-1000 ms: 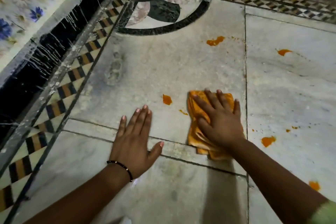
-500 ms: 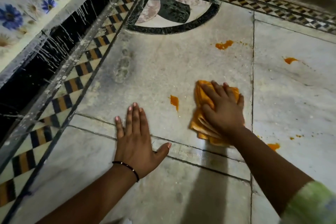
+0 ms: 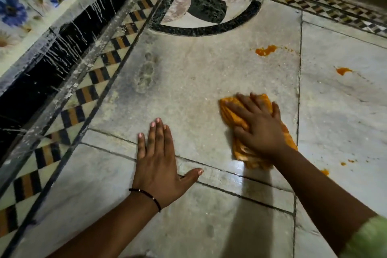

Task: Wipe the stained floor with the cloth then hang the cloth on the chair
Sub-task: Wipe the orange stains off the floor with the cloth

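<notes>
While our right hand presses flat-fingered on the bunched cloth, we judge it soft, light, best gathered from beneath the palm; our left hand rests spread on the floor.

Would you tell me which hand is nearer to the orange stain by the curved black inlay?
Right. The right hand presses the cloth just below the stain; the left hand rests flat on the floor, farther down and left.

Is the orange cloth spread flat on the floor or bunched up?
Bunched up. The cloth shows folds and ridges under the right hand, which presses it onto the floor.
</notes>
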A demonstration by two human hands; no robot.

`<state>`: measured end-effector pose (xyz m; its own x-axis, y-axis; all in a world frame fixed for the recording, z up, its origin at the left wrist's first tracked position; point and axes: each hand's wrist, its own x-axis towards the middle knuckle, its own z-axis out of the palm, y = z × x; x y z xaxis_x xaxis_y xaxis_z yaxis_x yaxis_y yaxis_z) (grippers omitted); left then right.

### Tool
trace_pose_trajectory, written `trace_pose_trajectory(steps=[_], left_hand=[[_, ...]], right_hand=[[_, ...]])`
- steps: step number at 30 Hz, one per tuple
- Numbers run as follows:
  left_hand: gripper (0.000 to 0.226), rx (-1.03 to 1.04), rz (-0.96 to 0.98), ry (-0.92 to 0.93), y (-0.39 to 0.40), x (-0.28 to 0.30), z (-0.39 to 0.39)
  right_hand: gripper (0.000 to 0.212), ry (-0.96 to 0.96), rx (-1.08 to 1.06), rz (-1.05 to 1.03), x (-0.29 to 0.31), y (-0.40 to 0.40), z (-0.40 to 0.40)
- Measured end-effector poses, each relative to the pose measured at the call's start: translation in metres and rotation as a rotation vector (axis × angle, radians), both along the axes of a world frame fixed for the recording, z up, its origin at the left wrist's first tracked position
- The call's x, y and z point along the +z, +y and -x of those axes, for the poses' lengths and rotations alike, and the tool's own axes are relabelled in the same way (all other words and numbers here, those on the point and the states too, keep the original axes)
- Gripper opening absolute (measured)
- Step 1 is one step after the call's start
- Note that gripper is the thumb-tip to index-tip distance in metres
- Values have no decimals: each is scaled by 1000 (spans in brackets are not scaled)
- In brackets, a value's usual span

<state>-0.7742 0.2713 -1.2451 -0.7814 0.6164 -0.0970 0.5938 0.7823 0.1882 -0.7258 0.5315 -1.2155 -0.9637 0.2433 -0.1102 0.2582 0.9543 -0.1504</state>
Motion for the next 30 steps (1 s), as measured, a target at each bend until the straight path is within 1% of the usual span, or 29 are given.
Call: trace_pose_trajectory(steps=[1,2,3,5,8,10,11,12,14,17,19,20,22,24,26,28,30], left_hand=[[117,3,2,-1,0,0,1],[117,5,1,-4,0,0,2],[118,6,0,-6,1,1,2],[118,9,2,-8,0,2,2],[119,9,-8,-17,-1,2,2],[119,6,-18,-22,-1,2,2],[119,6,-19,-23,-1,1,2],[118,5,-17,-23,-1,1,2],[117,3,-16,-23,-1,1,1],[116,3,-3,-19,0,2,1],[116,4,6,-13,0,2,0],[117,3,10,-11,1,3,0],[117,6,11,-10,1,2,0],[118,13,2,-7,1,2,1],[118,15,-14,-2,1,3,1],[119,16,-24,-2,0,3,1],[119,18,-30,6,0,2,1]], right_hand=[[68,-16,-42,-16,0,-6,19],[69,-34,-40,-38,-1,-16,37],[70,-42,9,-61,-3,-28,50],[72,-34,189,-81,-4,-52,58],[67,15,411,-74,-4,-55,21],[65,22,466,-78,-6,-40,-18],[65,18,455,-69,-6,-29,-34],[66,12,396,-58,-5,-15,-46],[67,-4,163,-38,-4,8,-46],[66,0,-217,-29,-4,10,-7],[64,-8,-352,-24,-4,-12,19],[63,-12,-355,-21,-4,-26,26],[65,-6,-236,-13,-6,-59,22],[67,13,-76,-13,-3,-85,-5],[68,33,20,-9,-3,-93,-48],[70,25,28,-9,-3,-87,-98],[71,2,-55,-23,-1,-67,-133]])
